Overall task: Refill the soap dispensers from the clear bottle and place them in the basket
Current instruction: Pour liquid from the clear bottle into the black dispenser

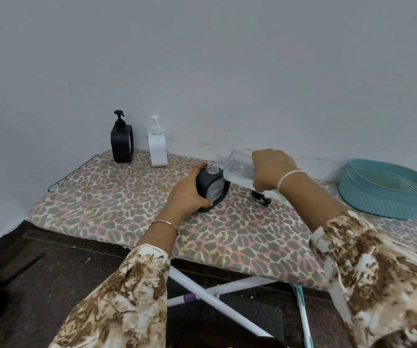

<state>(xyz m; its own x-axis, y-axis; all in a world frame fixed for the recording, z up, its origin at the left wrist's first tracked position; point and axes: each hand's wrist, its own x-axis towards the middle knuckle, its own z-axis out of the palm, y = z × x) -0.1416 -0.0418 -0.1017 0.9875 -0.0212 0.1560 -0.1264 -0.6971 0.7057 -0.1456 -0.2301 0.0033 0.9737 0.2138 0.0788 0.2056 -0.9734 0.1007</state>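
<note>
The right hand [272,169] grasps the clear bottle [237,169], long axis tipped from 3 toward 9 o'clock, its mouth just at 1 o'clock of the open neck of the black dispenser [213,189], which the left hand [190,194] grips upright on the ironing board [102,197].

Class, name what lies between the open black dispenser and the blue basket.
Head view: right of the dispenser, the right hand tilting the clear bottle, and under it a black pump lying on the board.
</note>
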